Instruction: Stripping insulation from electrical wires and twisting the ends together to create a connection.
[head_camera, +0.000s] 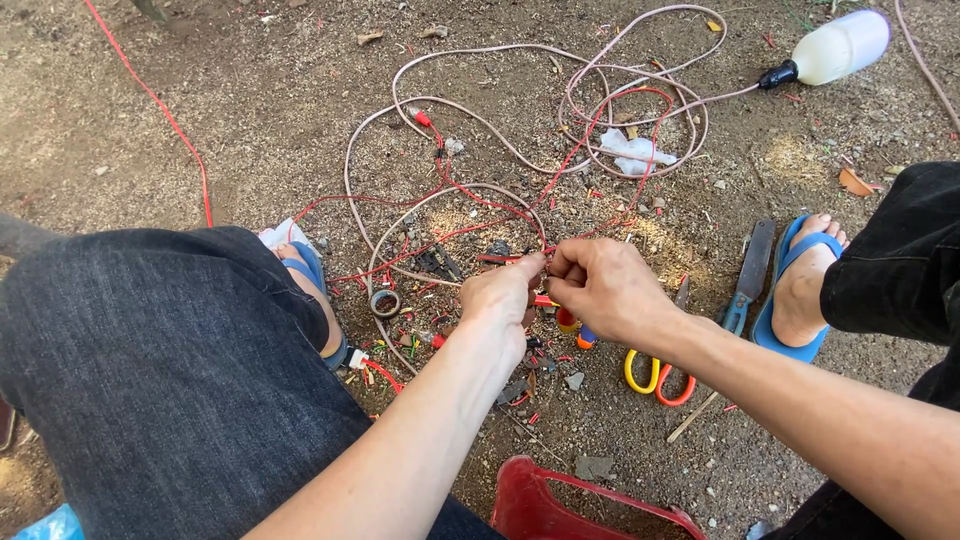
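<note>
Both grips pinch one red wire (545, 250): left hand (505, 295) and right hand (600, 285) fingertips meet, wire running left-right between them, above the scissors (655, 375) on dirt.

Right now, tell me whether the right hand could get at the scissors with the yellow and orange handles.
Probably yes. The scissors lie on the dirt just below the right hand, with nothing over the handles. But that hand and the left hand are pinching a red wire, so it would have to let go first.
</note>
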